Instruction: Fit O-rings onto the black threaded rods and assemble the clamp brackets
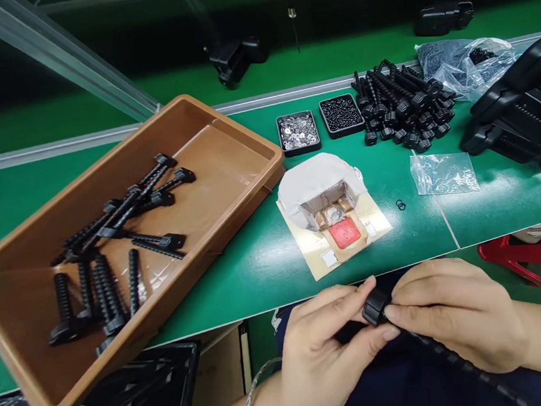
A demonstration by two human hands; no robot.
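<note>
Black plastic is showing between both hands at the near edge of the bench: the left hand [325, 343] and the right hand [451, 313] are both pinching the knob-like head of a black ribbed bolt [375, 307], fingertips closed on it from either side, while its ribbed shank is running away under the right palm toward the lower right. A thin metal bangle [253, 391] is sitting on the left wrist. No brand, label or legible writing is showing on any part. Just beyond the hands, a cloth-covered fixture [326, 192] with a red pad is resting on a tan card. Beyond that, two small black trays are lying side by side: one holding silver washers [298, 131], the other holding small black parts [341, 113]. Farther out from the right hand, a pile of black bolts [399, 106] is lying beside a crumpled clear bag [461, 63], and a flat clear bag [444, 174] is lying closer in, with a small black ring [400, 205] near it. Out from the left hand, a brown plastic tray [226, 131] is holding more ribbed bolts and is overhanging the bench edge. A green mat [256, 261] is covering the bench, and a green conveyor belt [333, 58] is running behind it, carrying dark housings. A red stool [531, 256] is standing to the right of the right hand.
</note>
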